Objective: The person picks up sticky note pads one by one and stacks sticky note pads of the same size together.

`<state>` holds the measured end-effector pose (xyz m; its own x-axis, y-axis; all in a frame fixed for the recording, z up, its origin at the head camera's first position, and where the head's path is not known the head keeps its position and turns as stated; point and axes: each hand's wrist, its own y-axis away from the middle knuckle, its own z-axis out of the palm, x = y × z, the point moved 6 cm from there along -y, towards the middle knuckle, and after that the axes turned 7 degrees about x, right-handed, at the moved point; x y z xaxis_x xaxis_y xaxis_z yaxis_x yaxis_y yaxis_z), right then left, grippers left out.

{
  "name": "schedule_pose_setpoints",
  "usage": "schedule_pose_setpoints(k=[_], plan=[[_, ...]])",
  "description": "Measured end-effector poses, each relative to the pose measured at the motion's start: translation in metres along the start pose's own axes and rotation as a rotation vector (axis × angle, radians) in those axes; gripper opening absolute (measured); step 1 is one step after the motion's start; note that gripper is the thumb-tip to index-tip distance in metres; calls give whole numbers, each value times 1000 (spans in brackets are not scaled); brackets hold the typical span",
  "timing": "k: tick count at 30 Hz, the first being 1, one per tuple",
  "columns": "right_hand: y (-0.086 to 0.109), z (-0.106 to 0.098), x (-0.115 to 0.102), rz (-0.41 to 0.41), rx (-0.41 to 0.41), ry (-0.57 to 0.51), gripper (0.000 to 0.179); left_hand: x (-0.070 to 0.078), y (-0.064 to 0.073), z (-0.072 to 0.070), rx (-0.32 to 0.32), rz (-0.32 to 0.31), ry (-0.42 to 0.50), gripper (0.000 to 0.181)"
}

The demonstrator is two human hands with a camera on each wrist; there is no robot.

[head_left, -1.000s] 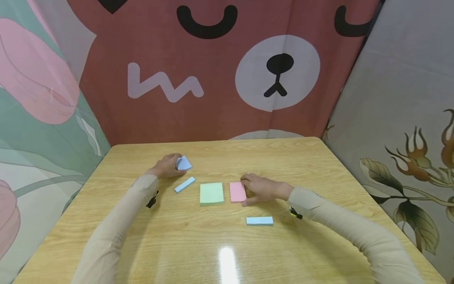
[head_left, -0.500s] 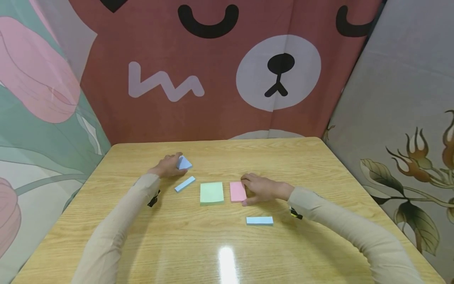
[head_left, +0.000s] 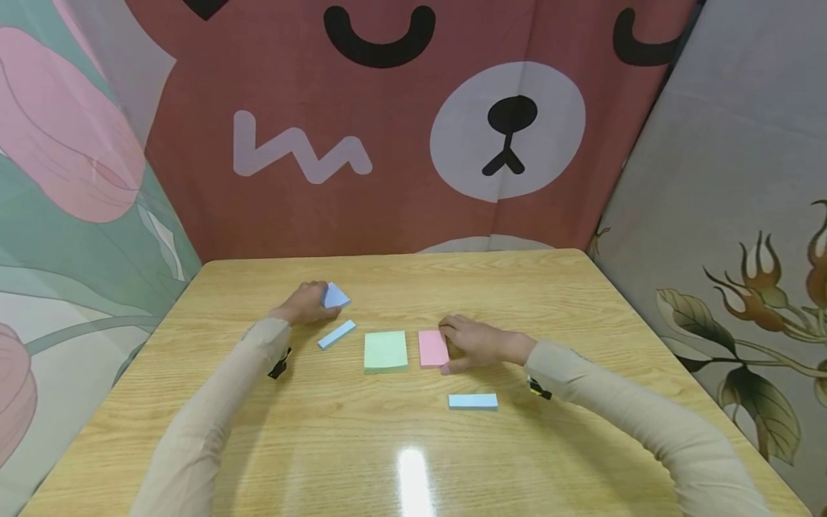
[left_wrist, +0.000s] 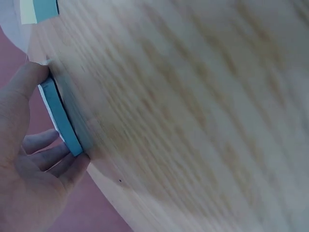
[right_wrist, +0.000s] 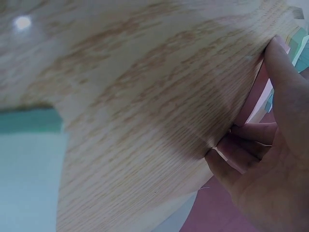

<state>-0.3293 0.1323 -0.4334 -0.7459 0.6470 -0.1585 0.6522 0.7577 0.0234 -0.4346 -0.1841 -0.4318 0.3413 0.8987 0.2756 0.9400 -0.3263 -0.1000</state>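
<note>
At the far left of the table, my left hand (head_left: 304, 304) holds a blue sticky note pad (head_left: 336, 296) by its edges. The left wrist view shows the thumb at one end of this pad (left_wrist: 62, 116) and the fingers at the other. My right hand (head_left: 477, 343) grips a pink sticky note pad (head_left: 432, 350) at its right side, thumb near and fingers far. In the right wrist view the pink pad (right_wrist: 254, 96) lies low on the table, partly covered by the hand. A green sticky note pad (head_left: 385, 352) sits just left of the pink one, apart from it.
A narrow light blue pad (head_left: 337, 335) lies slanted between the left hand and the green pad. Another narrow light blue pad (head_left: 473, 402) lies in front of the right hand. Behind the wooden table (head_left: 323, 445) hangs a bear-print cloth (head_left: 388, 215).
Both hands and the pads stay almost in place. The left hand's fingers shift very slightly on the blue pad.
</note>
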Motion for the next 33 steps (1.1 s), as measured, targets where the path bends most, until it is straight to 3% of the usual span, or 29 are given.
schedule_pose_setpoints(k=[18, 33], plan=[[2, 0, 1, -17, 5, -1, 84, 3, -1, -3, -36, -36, -23, 70], [1, 1, 0, -26, 7, -1, 82, 3, -1, -3, -16, -40, -41, 75]])
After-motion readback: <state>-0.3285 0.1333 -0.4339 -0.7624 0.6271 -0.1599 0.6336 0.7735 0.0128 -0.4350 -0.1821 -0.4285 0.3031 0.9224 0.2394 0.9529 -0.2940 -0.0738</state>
